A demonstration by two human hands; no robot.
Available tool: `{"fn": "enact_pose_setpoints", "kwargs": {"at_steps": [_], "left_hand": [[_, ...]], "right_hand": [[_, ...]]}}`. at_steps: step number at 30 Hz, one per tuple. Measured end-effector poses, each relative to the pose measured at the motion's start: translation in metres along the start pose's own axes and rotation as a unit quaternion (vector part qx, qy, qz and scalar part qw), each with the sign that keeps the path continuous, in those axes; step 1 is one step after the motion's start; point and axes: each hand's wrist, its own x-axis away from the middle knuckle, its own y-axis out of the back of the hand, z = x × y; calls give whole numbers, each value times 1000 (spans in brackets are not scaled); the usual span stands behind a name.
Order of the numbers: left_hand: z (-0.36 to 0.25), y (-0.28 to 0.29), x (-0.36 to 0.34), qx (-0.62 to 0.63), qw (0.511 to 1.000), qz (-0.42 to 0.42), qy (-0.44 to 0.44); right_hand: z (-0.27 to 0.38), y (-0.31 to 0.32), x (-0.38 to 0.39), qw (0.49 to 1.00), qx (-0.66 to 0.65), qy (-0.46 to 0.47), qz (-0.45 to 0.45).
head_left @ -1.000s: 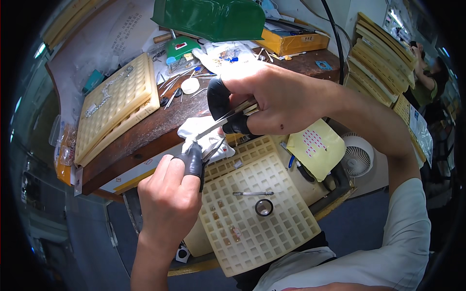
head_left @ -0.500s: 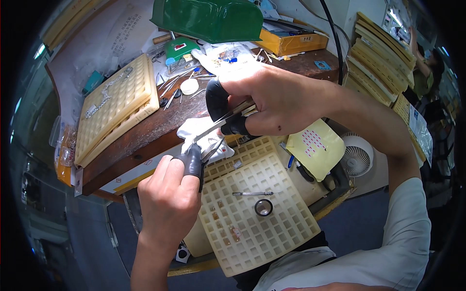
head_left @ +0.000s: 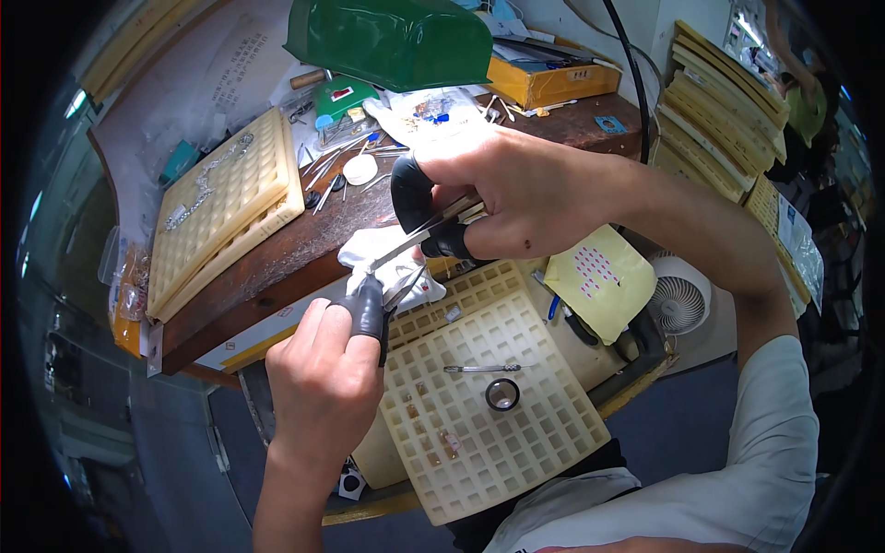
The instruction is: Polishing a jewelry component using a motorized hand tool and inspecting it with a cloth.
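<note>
My right hand (head_left: 516, 189), with black covers on its thumb and finger, is closed around metal tweezers (head_left: 403, 249). They slant down to the left, and their tips meet a tiny shiny piece at the fingertips of my left hand (head_left: 327, 369). That hand is pinched closed, also with black finger covers. What it grips is mostly hidden; dark pointed metal tips (head_left: 404, 291) stick out beside its fingers. Behind both hands lies a crumpled white cloth (head_left: 369, 241) at the bench edge.
Below my hands is a cream compartment tray (head_left: 516, 452) bearing a loupe (head_left: 502, 394), a slim metal tool (head_left: 481, 369) and small bagged pieces. The brown bench (head_left: 258, 263) holds another tray (head_left: 221, 207) with a chain, scattered tools and a green lamp shade (head_left: 387, 41). A fan (head_left: 680, 293) stands right.
Both hands keep nearly the same pose, the tweezers still at the left fingertips. The view has shifted very slightly. A person in the right background has moved.
</note>
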Motion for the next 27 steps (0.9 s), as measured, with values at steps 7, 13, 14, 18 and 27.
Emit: {"fn": "enact_pose_setpoints", "kwargs": {"at_steps": [7, 13, 14, 18, 27], "left_hand": [[1, 1, 1, 3, 1000, 7, 1], [0, 0, 1, 2, 1000, 7, 1], [0, 0, 1, 2, 1000, 7, 1], [0, 0, 1, -2, 1000, 1, -1], [1, -1, 1, -1, 1000, 2, -4]], "right_hand": [[-1, -1, 0, 1000, -10, 3, 4], [-1, -1, 0, 1000, -13, 22, -10], [0, -1, 0, 1000, -14, 22, -10], [6, 2, 0, 1000, -14, 8, 0], [0, -1, 0, 1000, -13, 12, -2]]}}
